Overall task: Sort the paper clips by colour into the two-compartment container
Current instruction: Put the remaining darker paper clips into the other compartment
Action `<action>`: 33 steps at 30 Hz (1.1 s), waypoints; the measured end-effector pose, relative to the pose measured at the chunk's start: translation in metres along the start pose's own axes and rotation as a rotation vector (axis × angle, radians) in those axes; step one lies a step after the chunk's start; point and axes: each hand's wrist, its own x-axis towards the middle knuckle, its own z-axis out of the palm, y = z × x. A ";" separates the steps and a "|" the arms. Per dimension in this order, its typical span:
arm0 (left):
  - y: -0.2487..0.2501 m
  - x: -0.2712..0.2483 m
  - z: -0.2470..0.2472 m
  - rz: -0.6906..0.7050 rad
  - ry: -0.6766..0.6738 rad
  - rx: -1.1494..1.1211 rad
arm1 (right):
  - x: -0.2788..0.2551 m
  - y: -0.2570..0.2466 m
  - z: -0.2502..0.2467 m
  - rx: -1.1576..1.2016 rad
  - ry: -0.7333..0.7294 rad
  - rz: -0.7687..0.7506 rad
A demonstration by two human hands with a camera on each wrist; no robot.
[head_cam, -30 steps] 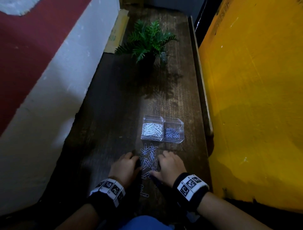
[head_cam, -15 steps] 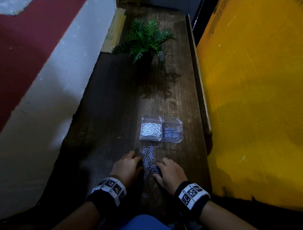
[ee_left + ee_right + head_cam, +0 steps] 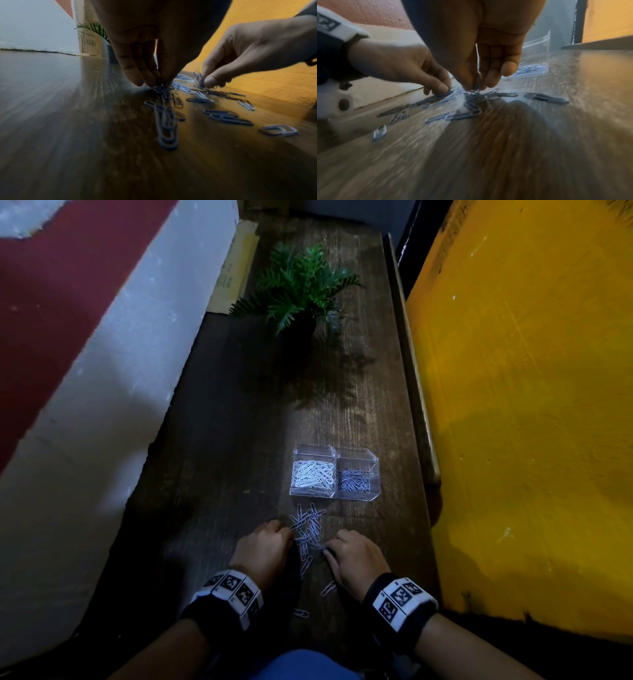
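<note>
Blue paper clips [image 3: 308,534] scattered on the table [image 3: 219,474] are pinched by the left hand [image 3: 262,549] and right hand [image 3: 354,559], near a clear container [image 3: 335,474] where white and blue clips are kept apart.

A clear two-compartment container [image 3: 335,496] is seen holding white clips [image 3: 312,474] left, blue clips [image 3: 354,483] right; loose blue clips [image 3: 308,530] are scattered at its six o'clock.

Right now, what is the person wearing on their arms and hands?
The hands are bare, with no gloves or sleeves. Each wrist carries a black band: the left wristband and the right wristband. Both bear a white strip printed with square black-and-white code markers. A white camera housing sits under the left wrist.
</note>
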 end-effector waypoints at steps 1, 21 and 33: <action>0.000 0.000 0.000 0.000 -0.001 -0.002 | 0.000 0.001 -0.003 0.030 0.020 0.006; 0.052 0.011 -0.031 0.234 0.293 -0.164 | 0.079 0.042 -0.084 -0.136 -0.037 0.273; 0.095 0.087 -0.070 0.262 0.267 0.213 | 0.030 0.053 -0.088 0.182 0.247 0.389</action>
